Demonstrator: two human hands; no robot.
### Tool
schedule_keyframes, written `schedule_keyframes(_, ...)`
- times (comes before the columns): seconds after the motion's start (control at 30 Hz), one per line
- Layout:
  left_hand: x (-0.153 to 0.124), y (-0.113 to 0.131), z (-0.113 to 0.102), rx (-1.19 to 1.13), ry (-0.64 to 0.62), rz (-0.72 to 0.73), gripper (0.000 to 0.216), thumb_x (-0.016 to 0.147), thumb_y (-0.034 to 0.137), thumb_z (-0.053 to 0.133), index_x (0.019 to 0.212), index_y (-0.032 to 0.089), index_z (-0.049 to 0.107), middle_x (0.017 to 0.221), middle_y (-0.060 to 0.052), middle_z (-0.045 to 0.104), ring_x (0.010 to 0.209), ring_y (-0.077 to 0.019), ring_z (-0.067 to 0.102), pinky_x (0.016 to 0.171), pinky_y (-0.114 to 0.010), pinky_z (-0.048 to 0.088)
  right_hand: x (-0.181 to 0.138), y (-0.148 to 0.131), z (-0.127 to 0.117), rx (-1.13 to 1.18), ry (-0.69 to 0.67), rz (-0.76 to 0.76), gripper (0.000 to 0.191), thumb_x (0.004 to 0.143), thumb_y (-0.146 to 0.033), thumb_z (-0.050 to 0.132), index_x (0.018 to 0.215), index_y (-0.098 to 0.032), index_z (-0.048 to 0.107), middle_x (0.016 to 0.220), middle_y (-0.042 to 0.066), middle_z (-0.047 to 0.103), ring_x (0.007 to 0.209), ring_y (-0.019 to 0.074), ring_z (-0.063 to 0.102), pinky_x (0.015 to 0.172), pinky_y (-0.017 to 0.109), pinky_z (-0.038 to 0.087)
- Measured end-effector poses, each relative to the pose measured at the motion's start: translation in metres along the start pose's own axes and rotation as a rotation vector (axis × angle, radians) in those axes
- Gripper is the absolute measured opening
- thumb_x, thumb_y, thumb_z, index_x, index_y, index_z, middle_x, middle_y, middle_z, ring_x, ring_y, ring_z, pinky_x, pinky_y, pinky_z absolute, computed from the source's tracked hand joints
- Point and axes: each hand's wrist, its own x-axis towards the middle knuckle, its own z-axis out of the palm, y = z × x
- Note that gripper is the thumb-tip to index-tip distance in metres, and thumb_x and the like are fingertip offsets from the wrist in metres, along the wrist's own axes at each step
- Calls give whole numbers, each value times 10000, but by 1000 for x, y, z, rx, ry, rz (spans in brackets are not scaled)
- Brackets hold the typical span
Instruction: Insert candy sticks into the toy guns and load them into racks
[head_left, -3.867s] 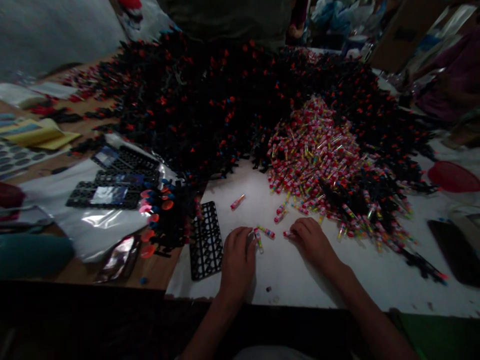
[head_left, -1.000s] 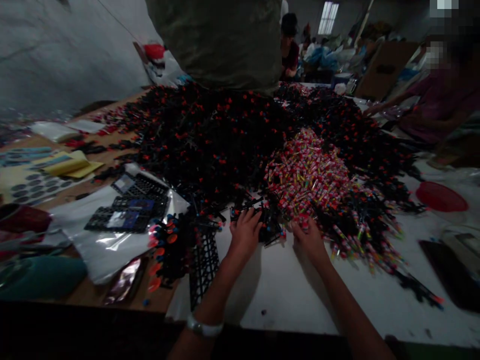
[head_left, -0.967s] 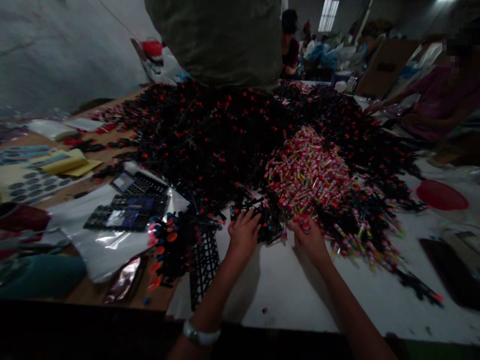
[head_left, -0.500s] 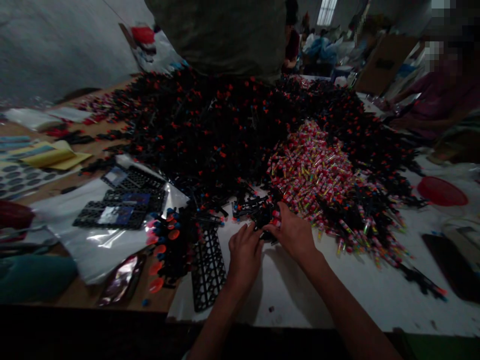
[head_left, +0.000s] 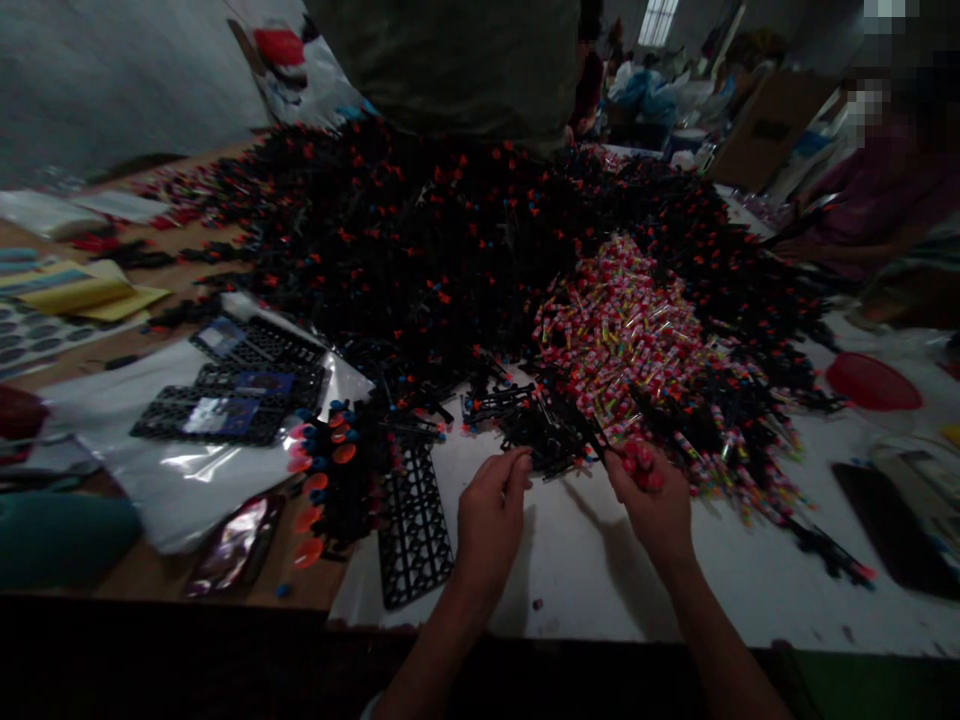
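My left hand (head_left: 491, 512) is low over the white table (head_left: 592, 570), with its fingers pinched on a clump of small black plastic pieces (head_left: 544, 435) at the edge of the big black heap (head_left: 450, 230). My right hand (head_left: 652, 495) is closed round a handful of small red-capped tubes (head_left: 641, 462), with one black strip sticking out of its grip. Just behind it lies the pile of pink and yellow wrapped tubes (head_left: 637, 335). A black grid tray (head_left: 412, 525) lies left of my left hand.
More black grid trays (head_left: 225, 400) lie on clear plastic at left, with orange and blue caps (head_left: 322, 470) beside them. Yellow sheets (head_left: 82, 290) are at far left. A red lid (head_left: 874, 380) is at right. A person in dark green stands across the table; another sits at right.
Both hands reached into the edge of the black heap and the tube pile, then drew back toward me. My right hand now holds red-capped tubes and has moved right, apart from my left.
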Motion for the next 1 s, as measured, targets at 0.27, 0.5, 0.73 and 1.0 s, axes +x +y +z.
schedule_keyframes(0.27, -1, 9, -8, -475, -457, -569, 586, 800, 645, 453, 934, 112, 656, 826, -120, 674, 621, -180, 635, 486, -250, 430, -17, 24, -18, -13, -185, -693, 375, 815, -123, 590, 1177, -223, 590, 858, 72, 669, 775, 177, 615, 658, 321, 519)
schedule_keyframes(0.5, -20, -1, 5, 601, -129, 433, 360, 760, 330, 683, 1085, 184, 635, 1074, -115, 636, 1009, -278, 553, 873, -440, 446, -11, 18, -7, -49, -185, -497, 245, 846, -139, 525, 1052, -201, 643, 878, 84, 666, 814, 178, 632, 697, 309, 543)
schedule_keyframes(0.73, -12, -4, 13, 648, -173, 259, 136, 822, 172, 561, 912, 157, 661, 835, -82, 658, 797, -228, 590, 731, -371, 471, -7, 3, 0, 179, -304, -98, 336, 848, -261, 572, 1179, -242, 516, 899, 32, 631, 779, 151, 609, 723, 289, 521)
schedule_keyframes(1.0, -16, -15, 17, -478, -96, -436, 334, 696, 355, 708, 921, 123, 624, 817, -48, 672, 684, -142, 605, 621, -271, 512, -44, 9, 6, 456, -515, 398, 322, 847, -367, 569, 1110, -230, 441, 802, -18, 601, 625, 116, 582, 598, 241, 494)
